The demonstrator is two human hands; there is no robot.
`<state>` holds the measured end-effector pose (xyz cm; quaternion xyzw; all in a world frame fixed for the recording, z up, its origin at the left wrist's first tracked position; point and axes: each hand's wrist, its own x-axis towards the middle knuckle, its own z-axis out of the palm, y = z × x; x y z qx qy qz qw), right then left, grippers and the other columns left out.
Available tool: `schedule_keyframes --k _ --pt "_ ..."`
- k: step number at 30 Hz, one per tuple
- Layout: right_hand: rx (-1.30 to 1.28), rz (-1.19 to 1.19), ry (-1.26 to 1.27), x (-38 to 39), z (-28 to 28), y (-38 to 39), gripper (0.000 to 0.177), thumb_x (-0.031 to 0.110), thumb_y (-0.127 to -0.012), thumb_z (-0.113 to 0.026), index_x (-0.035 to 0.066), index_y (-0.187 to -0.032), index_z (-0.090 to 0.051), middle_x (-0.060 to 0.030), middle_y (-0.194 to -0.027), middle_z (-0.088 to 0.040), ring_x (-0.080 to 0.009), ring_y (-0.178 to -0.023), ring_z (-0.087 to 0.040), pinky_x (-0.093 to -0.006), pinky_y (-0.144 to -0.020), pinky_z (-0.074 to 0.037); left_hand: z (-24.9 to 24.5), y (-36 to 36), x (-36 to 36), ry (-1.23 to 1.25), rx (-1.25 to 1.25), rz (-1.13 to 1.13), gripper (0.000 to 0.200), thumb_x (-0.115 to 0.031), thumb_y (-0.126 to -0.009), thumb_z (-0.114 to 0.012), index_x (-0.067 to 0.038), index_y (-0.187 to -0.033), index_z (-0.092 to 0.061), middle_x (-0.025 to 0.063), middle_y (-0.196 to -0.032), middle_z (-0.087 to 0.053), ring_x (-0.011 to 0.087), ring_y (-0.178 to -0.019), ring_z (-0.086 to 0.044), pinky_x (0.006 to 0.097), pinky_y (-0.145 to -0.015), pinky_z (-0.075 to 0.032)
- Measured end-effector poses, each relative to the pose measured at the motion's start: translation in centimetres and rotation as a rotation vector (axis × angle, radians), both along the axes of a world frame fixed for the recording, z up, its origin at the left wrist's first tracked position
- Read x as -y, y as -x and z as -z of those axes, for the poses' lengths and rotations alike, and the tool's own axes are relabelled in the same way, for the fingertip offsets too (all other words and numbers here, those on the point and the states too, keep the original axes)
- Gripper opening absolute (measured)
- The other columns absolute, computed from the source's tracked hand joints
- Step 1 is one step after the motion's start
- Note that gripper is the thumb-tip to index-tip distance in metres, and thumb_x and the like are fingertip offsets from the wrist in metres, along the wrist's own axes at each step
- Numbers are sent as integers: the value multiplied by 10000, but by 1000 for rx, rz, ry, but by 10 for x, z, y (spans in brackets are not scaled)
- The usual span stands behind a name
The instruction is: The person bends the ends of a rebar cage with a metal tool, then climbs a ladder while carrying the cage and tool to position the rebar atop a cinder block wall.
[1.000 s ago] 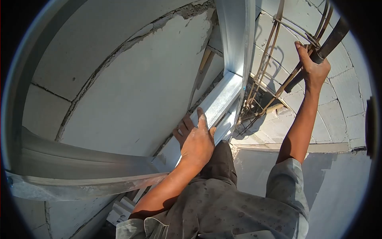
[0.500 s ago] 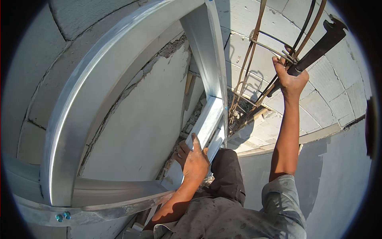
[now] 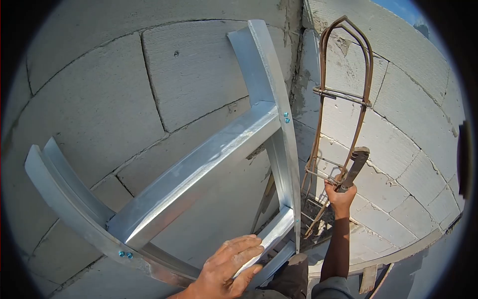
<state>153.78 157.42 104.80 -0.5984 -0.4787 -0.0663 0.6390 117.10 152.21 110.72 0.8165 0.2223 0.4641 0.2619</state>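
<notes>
A silver metal frame of channel pieces, joined with small blue screws, stands by a block wall. My left hand is wrapped over its lower cross-piece. On the right my right hand is closed around a dark metal tool, at the rusty rebar cage. Some fingers are behind the rebar, and the tool's lower part is hidden by the hand.
Pale block walls meet in a corner behind the frame. A dark gap with rubble lies at the rebar's foot. A piece of wood is at the lower right, and sky shows at the top right.
The view has tilted up, showing more of the frame and the rebar's top. My right hand and the tool appear lower, the tool more upright. My left hand stays on the cross-piece.
</notes>
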Motion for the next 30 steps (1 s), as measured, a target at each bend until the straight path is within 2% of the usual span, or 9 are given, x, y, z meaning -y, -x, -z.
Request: schedule_keyframes --k 2,4,9,12,16,19,22,26,30 --pt "-38 -20 44 -10 13 -9 226 109 -682 -811 35 -738 -604 28 -599 -542 -68 -543 -519 -246 -519 -430 -74 30 -3 -361 -70 -308 477 -351 -845 -713 -73 -1226 -641 199 -1129 -644 431 -1145 -556 500 -1017 -419" --pt "-31 -57 73 -25 26 -12 238 109 -685 -816 31 -755 -603 33 -603 -531 -69 -549 -512 -252 -525 -430 -122 34 -29 -606 -464 -676 675 -588 -853 -647 -39 -1243 -602 209 -1271 -583 344 -1202 -555 459 -981 -446" --pt "-126 -213 80 -46 58 -16 297 98 -703 -817 -11 -884 -608 -27 -748 -576 -115 -637 -545 -260 -591 -443 -156 7 -63 407 -1002 -828 1014 -760 -653 -665 -30 -1347 -545 228 -1141 -646 356 -1037 -649 471 -880 -547" --pt "-108 -280 78 -60 92 -32 452 36 -732 -785 -72 -1116 -572 -89 -910 -618 -142 -741 -606 -273 -662 -492 -136 11 -65 115 -960 -921 1054 -787 -619 -667 -26 -1340 -553 228 -1087 -663 356 -972 -677 471 -819 -581" --pt "-136 -345 82 -69 100 -32 568 -14 -750 -755 -110 -1256 -515 -138 -1021 -616 -180 -805 -635 -295 -737 -525 -131 9 -64 134 -958 -984 1032 -809 -638 -644 -28 -1311 -581 230 -1113 -656 365 -975 -676 470 -810 -584" --pt "-219 -361 83 -75 104 -33 519 40 -731 -774 -130 -1167 -548 -127 -947 -617 -179 -738 -600 -301 -650 -500 -129 9 -65 -38 -924 -965 892 -671 -745 -697 46 -1263 -586 242 -928 -671 372 -839 -690 453 -733 -589" --pt "-144 -322 69 -80 119 -33 477 77 -679 -775 -118 -1072 -589 -93 -837 -605 -155 -641 -548 -294 -555 -460 -129 9 -61 26 -852 -973 894 -680 -727 -707 39 -1248 -606 246 -960 -678 375 -873 -693 460 -778 -580" --pt "-101 -251 142 -76 105 -27 366 85 -622 -752 -51 -930 -611 -44 -738 -557 -155 -589 -525 -297 -512 -414 -132 4 -64 -59 -932 -1010 925 -736 -679 -703 9 -1224 -640 238 -1024 -687 380 -920 -694 470 -831 -563" --pt "-73 -346 80 -71 91 -35 454 94 -573 -779 -22 -989 -639 -16 -743 -589 -140 -601 -547 -291 -560 -458 -122 0 -67 3 -825 -1090 1025 -786 -508 -753 -32 -1197 -668 210 -1065 -699 336 -923 -704 439 -808 -573"
